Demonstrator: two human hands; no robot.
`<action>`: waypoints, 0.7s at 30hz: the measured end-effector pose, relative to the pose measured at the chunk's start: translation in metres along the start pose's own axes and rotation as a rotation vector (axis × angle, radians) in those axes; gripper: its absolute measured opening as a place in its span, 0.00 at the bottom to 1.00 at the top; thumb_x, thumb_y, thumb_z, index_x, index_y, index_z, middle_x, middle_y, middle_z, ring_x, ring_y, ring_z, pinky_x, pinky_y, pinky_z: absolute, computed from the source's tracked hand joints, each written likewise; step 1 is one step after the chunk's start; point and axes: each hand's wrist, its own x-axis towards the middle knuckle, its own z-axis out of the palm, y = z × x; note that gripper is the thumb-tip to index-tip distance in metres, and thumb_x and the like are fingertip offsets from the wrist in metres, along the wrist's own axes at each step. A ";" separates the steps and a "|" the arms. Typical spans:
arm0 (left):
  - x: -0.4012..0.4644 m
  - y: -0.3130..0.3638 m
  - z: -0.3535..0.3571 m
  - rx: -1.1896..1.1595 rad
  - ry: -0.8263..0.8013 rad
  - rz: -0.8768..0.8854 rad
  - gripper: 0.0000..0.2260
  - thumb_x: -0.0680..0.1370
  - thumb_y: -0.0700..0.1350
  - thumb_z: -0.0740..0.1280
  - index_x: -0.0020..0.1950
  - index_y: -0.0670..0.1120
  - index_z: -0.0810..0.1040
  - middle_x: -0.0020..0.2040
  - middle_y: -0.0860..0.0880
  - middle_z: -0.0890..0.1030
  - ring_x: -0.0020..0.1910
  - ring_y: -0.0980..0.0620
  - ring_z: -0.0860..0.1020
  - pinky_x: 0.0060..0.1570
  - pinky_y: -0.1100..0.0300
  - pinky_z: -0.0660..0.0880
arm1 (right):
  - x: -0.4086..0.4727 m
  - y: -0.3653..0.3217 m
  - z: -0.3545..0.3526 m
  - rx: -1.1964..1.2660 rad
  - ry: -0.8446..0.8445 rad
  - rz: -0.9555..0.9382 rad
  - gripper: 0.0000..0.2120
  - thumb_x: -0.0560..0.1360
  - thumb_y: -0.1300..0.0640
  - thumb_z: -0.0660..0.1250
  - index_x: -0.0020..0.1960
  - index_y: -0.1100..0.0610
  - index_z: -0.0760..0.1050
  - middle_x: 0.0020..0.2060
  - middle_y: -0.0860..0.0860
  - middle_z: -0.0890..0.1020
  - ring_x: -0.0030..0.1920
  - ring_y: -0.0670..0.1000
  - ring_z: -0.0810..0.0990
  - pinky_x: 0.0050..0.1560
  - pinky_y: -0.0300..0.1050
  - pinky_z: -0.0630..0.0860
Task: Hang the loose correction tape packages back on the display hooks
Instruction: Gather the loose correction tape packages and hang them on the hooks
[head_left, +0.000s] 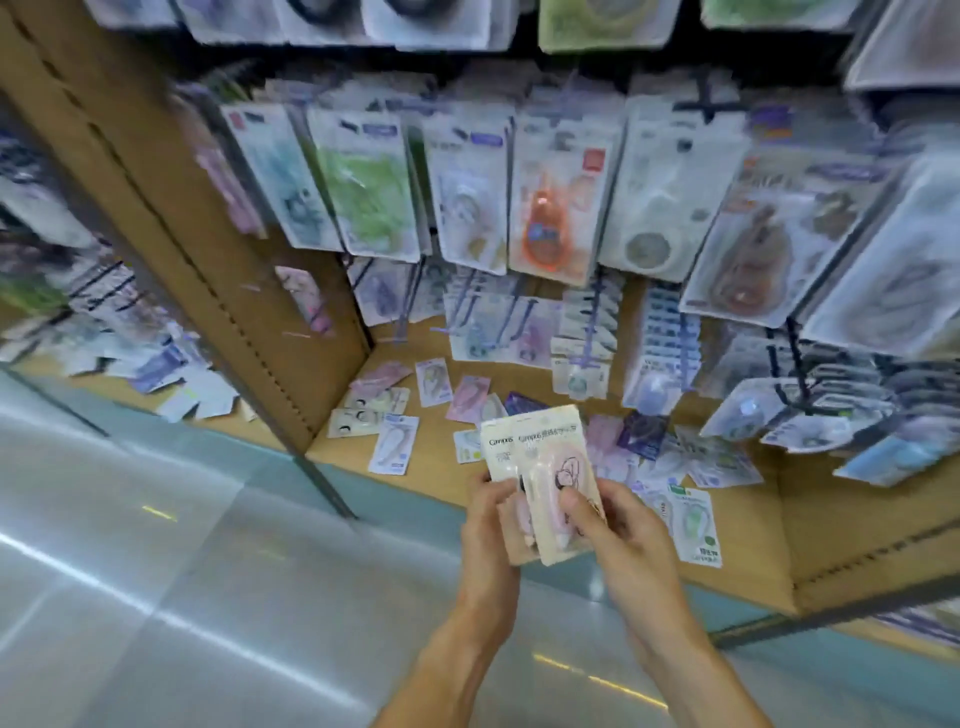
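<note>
Two cream correction tape packages overlap upright above the shelf's front edge, gripped from below by both hands. Left hand curls its fingers around the rear one; right hand pinches the front one, thumb across the blister. More loose packages litter the shelf under crowded display hooks.

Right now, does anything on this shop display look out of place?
Yes. Many packages lie scattered flat on the wooden bottom shelf instead of hanging from hooks like the rows above. The left hand and right hand hold two cream packages.
</note>
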 end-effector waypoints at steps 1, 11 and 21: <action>-0.021 0.034 0.005 -0.009 -0.020 0.004 0.11 0.82 0.44 0.62 0.62 0.47 0.79 0.60 0.40 0.85 0.59 0.42 0.83 0.59 0.45 0.77 | -0.015 -0.035 0.011 0.010 -0.016 0.012 0.07 0.78 0.55 0.72 0.55 0.56 0.83 0.46 0.51 0.88 0.45 0.47 0.84 0.44 0.35 0.78; -0.233 0.304 0.063 -0.114 0.065 0.109 0.23 0.77 0.46 0.73 0.71 0.48 0.71 0.70 0.42 0.80 0.65 0.42 0.81 0.53 0.49 0.83 | -0.153 -0.335 0.077 0.054 -0.332 0.110 0.10 0.79 0.53 0.70 0.50 0.61 0.81 0.40 0.55 0.85 0.40 0.46 0.82 0.38 0.35 0.76; -0.404 0.395 -0.043 -0.208 0.625 0.467 0.21 0.75 0.45 0.75 0.68 0.42 0.81 0.61 0.39 0.85 0.61 0.37 0.84 0.63 0.38 0.79 | -0.271 -0.374 0.245 -0.008 -0.837 0.184 0.09 0.79 0.55 0.70 0.56 0.57 0.81 0.51 0.58 0.87 0.51 0.55 0.86 0.53 0.57 0.82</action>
